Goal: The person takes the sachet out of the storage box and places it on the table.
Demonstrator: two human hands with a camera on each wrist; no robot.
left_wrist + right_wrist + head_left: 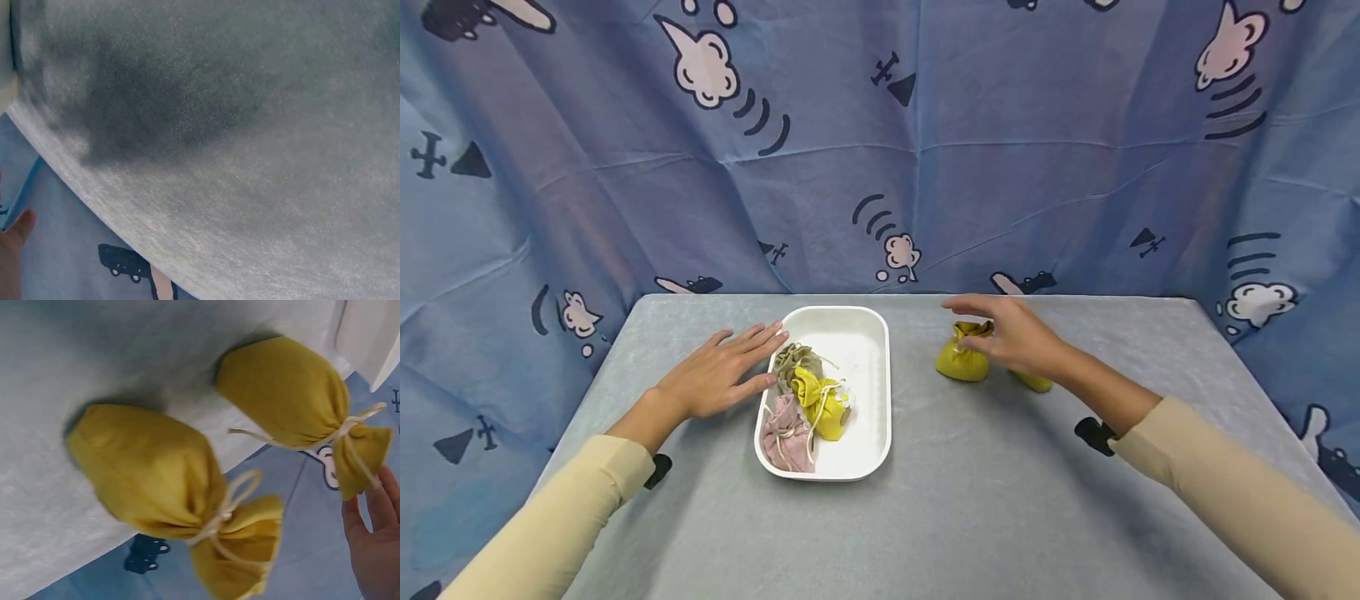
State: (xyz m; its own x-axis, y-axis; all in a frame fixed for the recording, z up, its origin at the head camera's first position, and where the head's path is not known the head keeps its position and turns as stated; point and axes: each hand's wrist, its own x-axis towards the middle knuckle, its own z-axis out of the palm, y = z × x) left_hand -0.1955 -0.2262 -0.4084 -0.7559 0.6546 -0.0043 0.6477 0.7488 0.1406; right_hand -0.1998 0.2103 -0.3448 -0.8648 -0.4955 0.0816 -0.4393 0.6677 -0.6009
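Note:
My left hand [718, 379] lies with fingers spread at the left rim of a white tray [868, 350]. Inside the tray are a grey-green drawstring pouch [796, 360], a bright yellow pouch [827, 417] and a pink pouch [784, 437]. To the right, my right hand [1018, 333] reaches over two mustard-yellow pouches standing on the table. Its thumb and fingers are parted around the gathered top of the pouch nearer the tray [962, 367]. The other mustard pouch [147, 469], tied with a cream cord, is partly hidden under this hand in the head view.
A grey table [925, 533] bears everything. Behind it hangs a blue patterned cloth [820, 192], close along the back edge. A black wrist strap [1095, 436] sits below the right sleeve's cuff, another [658, 471] at the left one.

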